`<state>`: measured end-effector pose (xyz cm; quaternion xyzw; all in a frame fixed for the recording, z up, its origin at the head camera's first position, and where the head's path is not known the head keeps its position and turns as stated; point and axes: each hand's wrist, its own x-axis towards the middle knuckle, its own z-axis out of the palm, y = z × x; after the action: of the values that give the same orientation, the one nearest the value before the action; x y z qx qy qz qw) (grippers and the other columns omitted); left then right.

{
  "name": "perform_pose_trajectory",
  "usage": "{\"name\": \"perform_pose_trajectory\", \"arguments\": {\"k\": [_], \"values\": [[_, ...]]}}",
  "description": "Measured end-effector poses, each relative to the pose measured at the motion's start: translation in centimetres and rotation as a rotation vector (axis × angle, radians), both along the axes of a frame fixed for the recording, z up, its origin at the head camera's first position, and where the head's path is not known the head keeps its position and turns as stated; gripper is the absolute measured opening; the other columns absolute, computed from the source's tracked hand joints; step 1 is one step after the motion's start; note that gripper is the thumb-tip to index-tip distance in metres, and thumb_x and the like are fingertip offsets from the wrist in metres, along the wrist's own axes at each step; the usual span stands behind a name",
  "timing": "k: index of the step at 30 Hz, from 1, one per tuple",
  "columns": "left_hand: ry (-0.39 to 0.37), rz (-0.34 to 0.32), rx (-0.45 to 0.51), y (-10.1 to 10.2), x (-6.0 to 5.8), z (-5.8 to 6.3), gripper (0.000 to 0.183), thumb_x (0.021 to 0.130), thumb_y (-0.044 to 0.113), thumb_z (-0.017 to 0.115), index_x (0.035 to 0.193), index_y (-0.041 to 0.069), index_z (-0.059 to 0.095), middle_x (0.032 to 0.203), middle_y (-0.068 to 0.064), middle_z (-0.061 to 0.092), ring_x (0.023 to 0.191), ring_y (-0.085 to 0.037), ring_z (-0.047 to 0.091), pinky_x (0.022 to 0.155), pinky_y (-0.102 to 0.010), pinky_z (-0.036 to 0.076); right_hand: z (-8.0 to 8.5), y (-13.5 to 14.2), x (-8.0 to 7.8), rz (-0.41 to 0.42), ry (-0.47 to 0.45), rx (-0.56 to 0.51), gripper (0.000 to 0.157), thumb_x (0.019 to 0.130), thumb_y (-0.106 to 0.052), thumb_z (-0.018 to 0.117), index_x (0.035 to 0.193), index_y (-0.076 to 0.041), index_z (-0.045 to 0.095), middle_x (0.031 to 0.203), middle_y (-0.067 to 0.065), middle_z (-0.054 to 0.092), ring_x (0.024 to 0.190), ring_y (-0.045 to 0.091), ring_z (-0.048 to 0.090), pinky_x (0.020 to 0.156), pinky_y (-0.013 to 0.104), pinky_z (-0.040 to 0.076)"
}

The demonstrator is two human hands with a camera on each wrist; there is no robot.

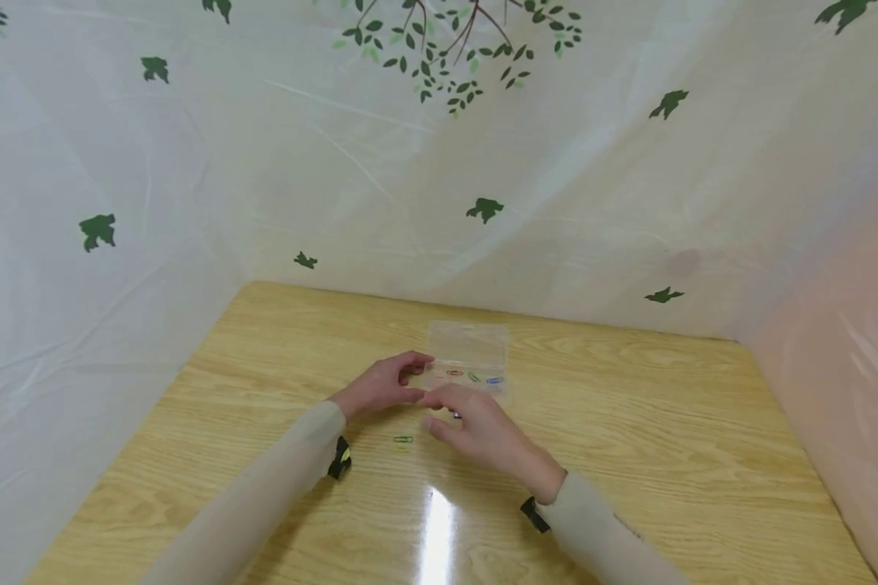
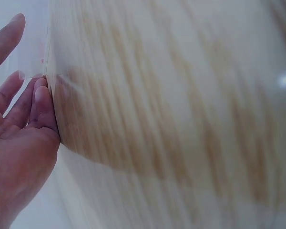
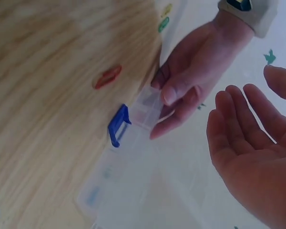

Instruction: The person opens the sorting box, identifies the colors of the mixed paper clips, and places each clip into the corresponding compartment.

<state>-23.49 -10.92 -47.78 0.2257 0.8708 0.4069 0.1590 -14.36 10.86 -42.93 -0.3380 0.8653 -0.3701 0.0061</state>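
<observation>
A clear plastic box (image 1: 467, 345) with its lid raised stands towards the back of the table. Inside it lie a red paper clip (image 1: 454, 373), a green one and a blue one. My left hand (image 1: 380, 383) holds the box's left end between thumb and fingers; the right wrist view shows this left hand (image 3: 195, 78) from across. Just in front of the box hovers my right hand (image 1: 475, 426), its fingers loosely bent and palm bare in the right wrist view. Close by is a small blue frame-shaped piece (image 3: 118, 125), mostly hidden by this hand in the head view.
On the wooden table (image 1: 629, 455), a green paper clip (image 1: 403, 439) and a yellow one (image 1: 403, 448) lie nearer me. The right wrist view also has a red clip (image 3: 107, 77) on the wood. A pale leaf-patterned curtain (image 1: 556, 244) encloses the back and sides.
</observation>
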Motion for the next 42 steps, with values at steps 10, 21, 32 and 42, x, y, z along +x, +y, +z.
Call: {"name": "perform_pose_trajectory", "arguments": {"k": [10, 21, 32, 42], "values": [[-0.011, 0.006, -0.007, -0.1, 0.0, 0.0, 0.065, 0.093, 0.029, 0.080, 0.151, 0.015, 0.052, 0.149, -0.004, 0.056, 0.138, -0.025, 0.051, 0.116, -0.043, 0.041, -1.3, -1.5, 0.4, 0.116, -0.015, 0.123, 0.025, 0.099, -0.010, 0.071, 0.123, -0.005, 0.072, 0.123, 0.005, 0.072, 0.119, 0.021, 0.065, 0.104, 0.038, 0.051], [0.003, -0.004, -0.003, -0.2, 0.0, 0.0, 0.067, 0.093, 0.031, 0.080, 0.151, 0.014, 0.052, 0.150, -0.007, 0.056, 0.138, -0.026, 0.051, 0.115, -0.044, 0.042, -2.4, -3.0, 0.4, 0.181, -0.017, 0.239, 0.027, 0.097, -0.014, 0.072, 0.123, -0.008, 0.073, 0.122, 0.002, 0.070, 0.115, 0.013, 0.064, 0.101, 0.028, 0.051], [0.012, -0.019, 0.005, -0.2, 0.2, 0.2, 0.067, 0.094, 0.031, 0.079, 0.152, 0.012, 0.051, 0.150, -0.009, 0.056, 0.138, -0.028, 0.051, 0.114, -0.046, 0.043, -3.0, -3.7, 0.6, 0.204, -0.014, 0.284, 0.025, 0.099, -0.016, 0.071, 0.124, -0.009, 0.073, 0.124, 0.001, 0.070, 0.119, 0.012, 0.062, 0.105, 0.028, 0.048], [0.013, -0.009, 0.002, -0.2, 0.4, 0.2, 0.066, 0.094, 0.030, 0.079, 0.151, 0.012, 0.051, 0.150, -0.010, 0.055, 0.136, -0.028, 0.052, 0.113, -0.046, 0.044, -3.2, -4.0, 0.7, 0.221, -0.010, 0.309, 0.023, 0.099, -0.017, 0.071, 0.121, -0.011, 0.074, 0.122, -0.001, 0.071, 0.118, 0.011, 0.063, 0.106, 0.028, 0.047]]}}
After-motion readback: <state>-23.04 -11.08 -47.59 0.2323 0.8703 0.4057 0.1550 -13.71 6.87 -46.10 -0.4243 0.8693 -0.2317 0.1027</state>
